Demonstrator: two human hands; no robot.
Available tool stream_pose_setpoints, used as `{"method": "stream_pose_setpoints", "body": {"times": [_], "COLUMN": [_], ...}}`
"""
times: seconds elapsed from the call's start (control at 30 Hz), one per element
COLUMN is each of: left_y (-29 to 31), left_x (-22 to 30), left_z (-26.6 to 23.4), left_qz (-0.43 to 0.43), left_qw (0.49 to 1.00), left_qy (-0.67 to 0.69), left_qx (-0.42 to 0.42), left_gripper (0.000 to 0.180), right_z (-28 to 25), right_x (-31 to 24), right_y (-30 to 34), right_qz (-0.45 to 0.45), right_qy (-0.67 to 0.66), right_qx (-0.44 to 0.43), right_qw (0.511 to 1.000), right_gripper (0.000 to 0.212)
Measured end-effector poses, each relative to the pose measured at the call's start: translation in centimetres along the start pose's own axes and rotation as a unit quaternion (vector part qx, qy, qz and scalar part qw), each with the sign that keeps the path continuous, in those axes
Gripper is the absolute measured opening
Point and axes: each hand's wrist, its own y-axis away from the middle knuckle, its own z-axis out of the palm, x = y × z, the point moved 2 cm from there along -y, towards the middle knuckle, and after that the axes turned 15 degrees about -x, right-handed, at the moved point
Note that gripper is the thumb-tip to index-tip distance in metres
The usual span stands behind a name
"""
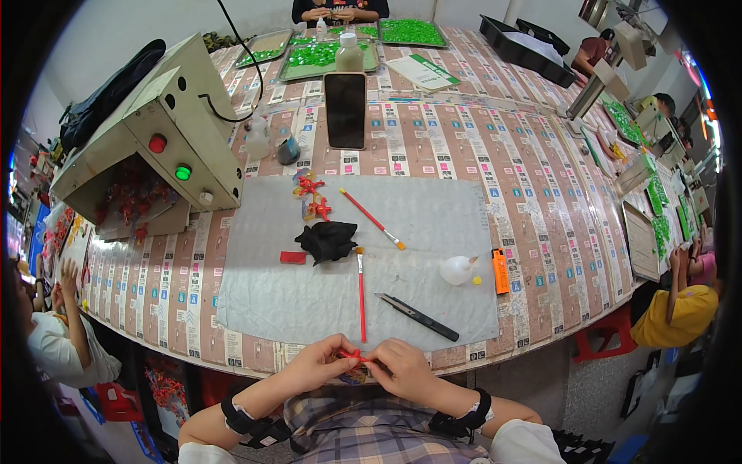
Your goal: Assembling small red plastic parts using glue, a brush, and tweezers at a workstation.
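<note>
At the near edge of the table, my left hand (323, 365) and my right hand (403, 368) meet with fingers pinched on a small red plastic piece (353, 356); the fingers hide much of it. Just beyond my hands, a red-handled brush (362, 298) lies on the grey cloth (263, 309), with a black utility knife (417, 316) to its right. Farther off lie a second red brush (371, 217), a crumpled black cloth (328, 241), a flat red piece (293, 257) and red toy-like figures (311, 185). A white squeeze bottle (459, 270) lies at right.
An orange lighter (500, 271) lies by the cloth's right edge. A phone (345, 110) stands upright beyond it, before a capped bottle (349, 54). A metal box machine (154, 139) with red and green buttons occupies the left. Trays of green pieces (411, 32) sit far back; other people work around.
</note>
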Motion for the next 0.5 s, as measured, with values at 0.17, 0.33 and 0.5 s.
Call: {"method": "stream_pose_setpoints", "body": {"times": [0.17,0.33,0.5], "left_y": [0.0,0.04,0.05], "left_x": [0.04,0.08,0.27], "left_z": [-0.04,-0.03,0.07], "left_qz": [-0.002,-0.003,-0.01], "left_qw": [1.0,1.0,1.0], "left_qy": [-0.011,-0.018,-0.014], "left_qx": [-0.001,0.001,0.005], "left_gripper": [0.013,0.013,0.014], "right_z": [0.03,0.03,-0.04], "right_x": [0.06,0.03,-0.07], "right_y": [0.03,0.02,-0.02], "right_qz": [-0.002,-0.003,-0.004], "right_qy": [0.001,-0.002,-0.004], "right_qx": [0.002,0.003,0.005], "right_qw": [1.0,1.0,1.0], "right_gripper": [0.011,0.012,0.012]}}
